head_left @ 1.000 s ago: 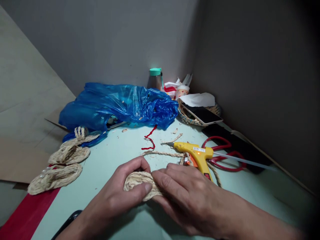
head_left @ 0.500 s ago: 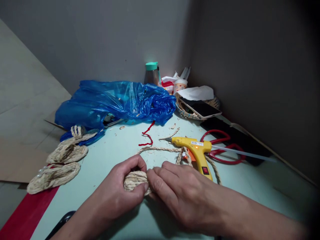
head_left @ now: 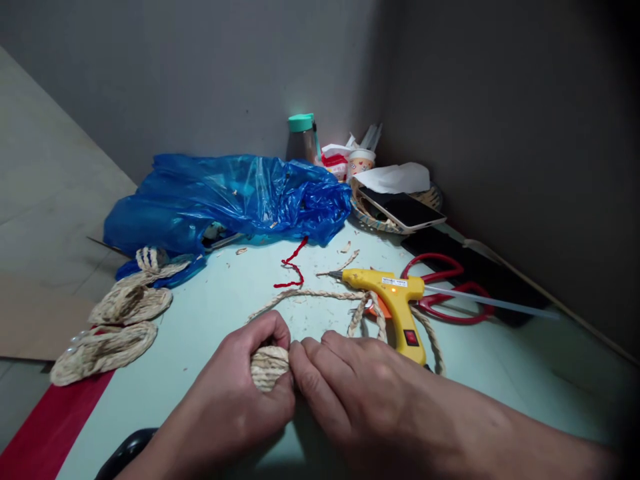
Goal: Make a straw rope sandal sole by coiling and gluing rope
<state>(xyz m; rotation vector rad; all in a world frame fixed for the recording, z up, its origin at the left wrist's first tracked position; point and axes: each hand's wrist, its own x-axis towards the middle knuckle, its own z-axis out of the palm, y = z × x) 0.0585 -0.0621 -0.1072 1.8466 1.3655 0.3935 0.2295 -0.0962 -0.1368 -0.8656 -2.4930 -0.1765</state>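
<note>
Between my two hands is a coiled piece of pale braided straw rope [head_left: 269, 368], mostly covered by fingers. My left hand [head_left: 253, 393] wraps round it, thumb in front and fingers behind. My right hand [head_left: 345, 387] presses against its right side with bent fingers; its fingertips are hidden. A length of braided rope [head_left: 310, 293] lies on the table just beyond my hands and runs under a yellow hot glue gun [head_left: 385, 283]. The glue gun rests on its side, with an orange light lit and a clear glue stick [head_left: 490, 303] out of its back.
Several woven straw slippers [head_left: 107, 353] line the table's left edge. A blue plastic bag [head_left: 225, 193] spreads across the back. Red-handled scissors [head_left: 457, 310] lie right of the glue gun. A basket [head_left: 367, 217] holds a phone [head_left: 405, 208]. A green-lidded bottle [head_left: 301, 140] stands behind.
Both hands have turned and drawn closer together round the straw coil, so less of it shows. The view has tilted slightly, shifting the table things upward.
</note>
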